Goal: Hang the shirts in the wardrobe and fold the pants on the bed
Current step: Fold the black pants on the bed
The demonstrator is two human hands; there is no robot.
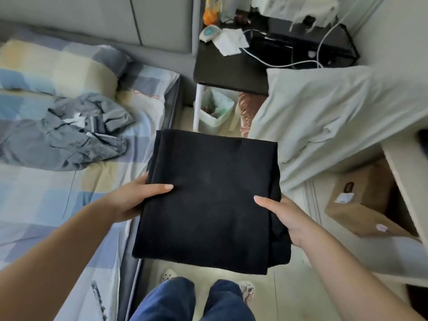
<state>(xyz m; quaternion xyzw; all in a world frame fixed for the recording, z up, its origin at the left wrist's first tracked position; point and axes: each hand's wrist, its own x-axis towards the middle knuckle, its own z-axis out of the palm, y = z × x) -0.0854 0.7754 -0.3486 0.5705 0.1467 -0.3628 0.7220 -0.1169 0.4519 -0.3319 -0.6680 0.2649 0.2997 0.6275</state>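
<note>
I hold a folded black garment (208, 198), flat and square, in the air over the floor beside the bed. My left hand (132, 200) grips its left edge with the thumb on top. My right hand (289, 218) grips its right edge the same way. A crumpled grey garment (76, 135) lies on the bed (34, 205) with its blue, yellow and white checked sheet, to the left of the black one. No wardrobe interior is in view.
A dark bedside table (229, 72) with cables and papers stands ahead, a small bin (215, 112) under it. A pale pillow (335, 107) sticks out at the right over a white shelf. A cardboard box (361, 200) sits low at the right. My legs and slippers are below.
</note>
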